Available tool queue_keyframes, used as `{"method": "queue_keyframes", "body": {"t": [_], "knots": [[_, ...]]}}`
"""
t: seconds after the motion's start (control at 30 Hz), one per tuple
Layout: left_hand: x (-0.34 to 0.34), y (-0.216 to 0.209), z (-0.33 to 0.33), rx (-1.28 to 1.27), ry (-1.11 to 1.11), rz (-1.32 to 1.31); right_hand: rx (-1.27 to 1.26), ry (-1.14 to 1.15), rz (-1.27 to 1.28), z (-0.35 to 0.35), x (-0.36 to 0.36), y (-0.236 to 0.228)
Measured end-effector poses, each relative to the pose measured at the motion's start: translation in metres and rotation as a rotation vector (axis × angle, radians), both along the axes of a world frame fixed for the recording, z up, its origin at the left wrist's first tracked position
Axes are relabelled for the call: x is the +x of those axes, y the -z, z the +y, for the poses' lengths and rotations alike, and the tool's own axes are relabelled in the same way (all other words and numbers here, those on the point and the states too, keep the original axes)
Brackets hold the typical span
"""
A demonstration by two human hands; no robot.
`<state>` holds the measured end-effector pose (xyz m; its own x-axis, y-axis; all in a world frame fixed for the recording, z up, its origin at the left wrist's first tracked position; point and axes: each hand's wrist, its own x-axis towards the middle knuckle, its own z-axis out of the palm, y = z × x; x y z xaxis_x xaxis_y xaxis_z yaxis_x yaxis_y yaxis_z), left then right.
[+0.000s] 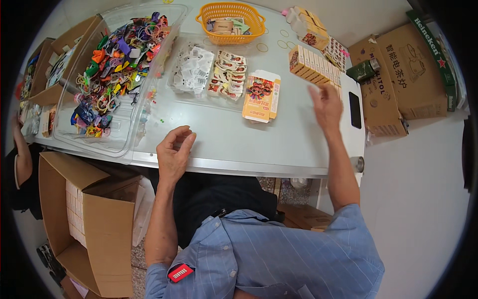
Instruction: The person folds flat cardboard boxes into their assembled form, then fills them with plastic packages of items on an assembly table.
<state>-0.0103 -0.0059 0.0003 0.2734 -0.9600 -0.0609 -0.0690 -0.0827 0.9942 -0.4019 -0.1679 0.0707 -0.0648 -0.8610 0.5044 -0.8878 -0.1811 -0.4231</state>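
– Two bare hands over the table (214, 145), yes? How far open?
– Left hand (173, 152): half open, fingers loosely bent, thumb near the index finger, with nothing visible in grasp. Held near the front edge; resting or hovering, not possible to tell.
– And the right hand (328, 103)?
– Just beside the right end of the row of small boxes (307, 64), fingers bent. Touching, gripping or free: impossible to tell from here.
– Why such a row?
– Packed side by side, probably for saving space and keeping good order.
– And the orange-and-white cartons (261, 99)?
– Lying between both hands, a little farther away; perhaps so placed for easy reach from either side. To their left, shaped cards (229, 74) and clear packets (193, 70) in separate piles, likely against mixing.
– And the colourful trinkets (117, 65)?
– Loose inside the clear bin (119, 144), walls probably useful against scattering.
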Motion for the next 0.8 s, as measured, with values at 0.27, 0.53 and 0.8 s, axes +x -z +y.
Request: {"method": "queue_keyframes", "body": {"t": [0.27, 0.53, 0.8], "knots": [[-0.002, -0.005, 0.0, 0.028, -0.028, 0.046, 0.513, -0.153, -0.396, 0.009, 0.082, 0.02], [0.0, -0.001, 0.002, -0.012, -0.016, 0.067, 0.571, -0.228, -1.026, 0.018, 0.07, 0.024], [-0.018, -0.046, 0.025, -0.171, 0.087, 0.637, 0.622, -0.458, -0.938, 0.1, 0.094, -0.003]]}}
